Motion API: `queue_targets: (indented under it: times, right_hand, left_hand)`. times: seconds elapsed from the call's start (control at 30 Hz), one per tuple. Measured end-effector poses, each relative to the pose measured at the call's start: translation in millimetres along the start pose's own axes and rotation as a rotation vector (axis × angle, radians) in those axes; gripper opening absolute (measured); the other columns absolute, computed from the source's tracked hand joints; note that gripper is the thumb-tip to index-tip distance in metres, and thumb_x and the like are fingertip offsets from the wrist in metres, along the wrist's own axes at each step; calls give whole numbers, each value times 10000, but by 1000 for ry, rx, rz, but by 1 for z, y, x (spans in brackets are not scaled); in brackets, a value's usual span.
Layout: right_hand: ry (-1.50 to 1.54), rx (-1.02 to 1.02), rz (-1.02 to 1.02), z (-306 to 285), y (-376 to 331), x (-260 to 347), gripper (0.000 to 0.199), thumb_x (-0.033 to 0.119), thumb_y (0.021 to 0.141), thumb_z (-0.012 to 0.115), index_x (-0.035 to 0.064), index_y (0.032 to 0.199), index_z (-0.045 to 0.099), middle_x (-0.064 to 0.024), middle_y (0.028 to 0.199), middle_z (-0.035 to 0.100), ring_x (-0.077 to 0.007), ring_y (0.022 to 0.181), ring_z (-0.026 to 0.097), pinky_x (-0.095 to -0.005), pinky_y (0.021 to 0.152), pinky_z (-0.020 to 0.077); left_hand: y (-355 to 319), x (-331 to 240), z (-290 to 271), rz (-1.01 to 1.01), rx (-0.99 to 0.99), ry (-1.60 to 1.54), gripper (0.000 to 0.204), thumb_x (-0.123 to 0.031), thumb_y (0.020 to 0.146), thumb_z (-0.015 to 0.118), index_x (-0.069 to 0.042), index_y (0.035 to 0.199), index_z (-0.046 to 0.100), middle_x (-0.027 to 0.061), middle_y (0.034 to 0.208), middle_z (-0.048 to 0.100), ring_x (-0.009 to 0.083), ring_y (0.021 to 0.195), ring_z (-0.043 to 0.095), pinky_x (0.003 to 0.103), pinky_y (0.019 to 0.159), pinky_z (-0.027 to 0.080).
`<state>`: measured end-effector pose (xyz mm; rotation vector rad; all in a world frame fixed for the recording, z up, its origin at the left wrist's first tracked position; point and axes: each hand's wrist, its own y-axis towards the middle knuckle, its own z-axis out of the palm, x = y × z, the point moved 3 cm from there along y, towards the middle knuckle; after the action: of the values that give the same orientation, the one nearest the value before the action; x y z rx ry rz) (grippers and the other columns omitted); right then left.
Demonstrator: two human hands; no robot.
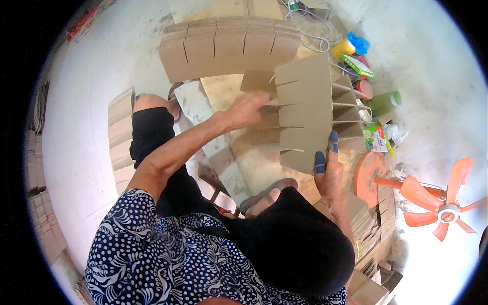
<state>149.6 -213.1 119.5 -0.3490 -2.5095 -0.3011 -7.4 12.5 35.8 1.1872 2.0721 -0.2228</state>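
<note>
A cardboard divider (306, 114) of slotted brown sheets stands in front of me, its cross strips sticking out on both sides. My right hand (330, 178) grips its near right edge; blue covers wrap two of the fingertips. At the left side, my left hand (248, 110) is closed at a cardboard strip (270, 110) that sits in one of the slots. Motion smears this hand a little, and its fingertips are partly hidden. Another strip (255, 80) juts out from the slot farther away.
Beyond the divider lies a long row of slotted cardboard sheets (229, 46). To the right are an orange fan (447, 213), a green cup (384, 103), a yellow container (344, 48) and a small box (375, 138). More cardboard sheets (121, 137) lie left of my leg.
</note>
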Motion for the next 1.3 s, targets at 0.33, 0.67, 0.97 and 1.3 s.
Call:
queue_targets:
  times: [0.33,0.67,0.97,1.3]
  right_hand:
    - [41,-31,-12,1,-5,-8,635,-18,885,520,3,1450,233,-224,1016,651,-303,787,672,-306,651,505]
    - [51,68,38,-1,10,1,608,-94,723,566,64,1289,409,-233,784,613,-391,702,621,-426,588,478]
    - [42,105,15,16,26,0,520,-65,729,579,52,1221,460,-246,794,621,-406,744,623,-437,634,488]
    - [-83,244,-2,17,37,-5,607,-20,708,608,47,1279,415,-275,841,624,-434,797,620,-468,688,498]
  left_hand:
    - [67,51,-23,-113,28,571,217,-37,709,598,-14,923,565,199,926,612,394,966,567,525,839,415]
    - [43,39,-11,-72,35,199,88,-33,722,545,-23,810,553,222,753,603,422,755,592,509,648,429]
    - [35,35,-19,-71,-36,93,88,-40,755,546,-24,841,556,239,775,597,428,740,581,491,637,424]
    - [38,20,-26,-104,-82,129,201,-9,691,551,-31,885,599,215,869,635,404,856,602,485,715,466]
